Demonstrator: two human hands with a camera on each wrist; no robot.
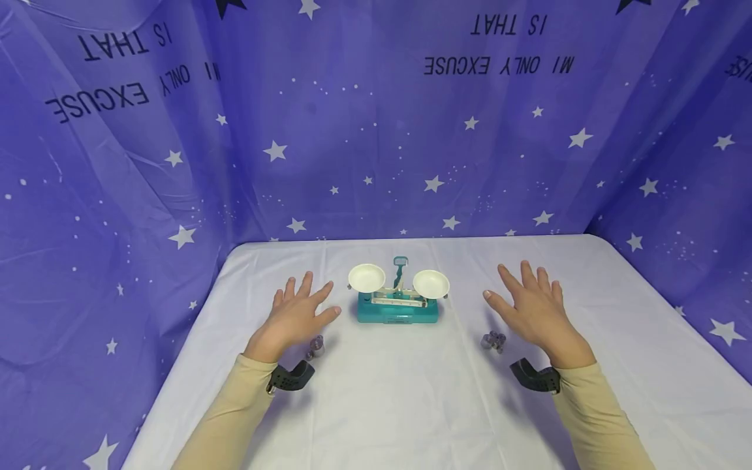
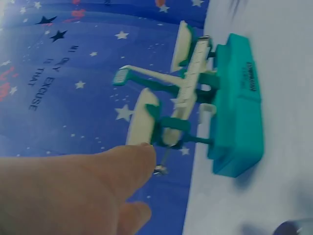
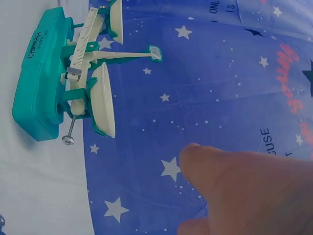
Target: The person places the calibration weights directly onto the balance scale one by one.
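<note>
Left hand [image 1: 289, 321] and right hand [image 1: 538, 316] had spread, released fingers [image 1: 305, 286]; between these stood the assembled balance [image 1: 398, 313], pans [image 1: 367, 279] bare, small clusters [image 1: 494, 341] nearby apparently not yet loaded.

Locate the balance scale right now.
In the head view, the teal balance scale stands on the white tablecloth between the left hand and right hand, nearer the left.

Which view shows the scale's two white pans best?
The head view: the left pan and right pan show their inner faces from above, unobstructed. The left wrist view shows both nearly edge-on, the left hand overlapping one; the right wrist view shows both side-on, one at the frame's top edge.
</note>
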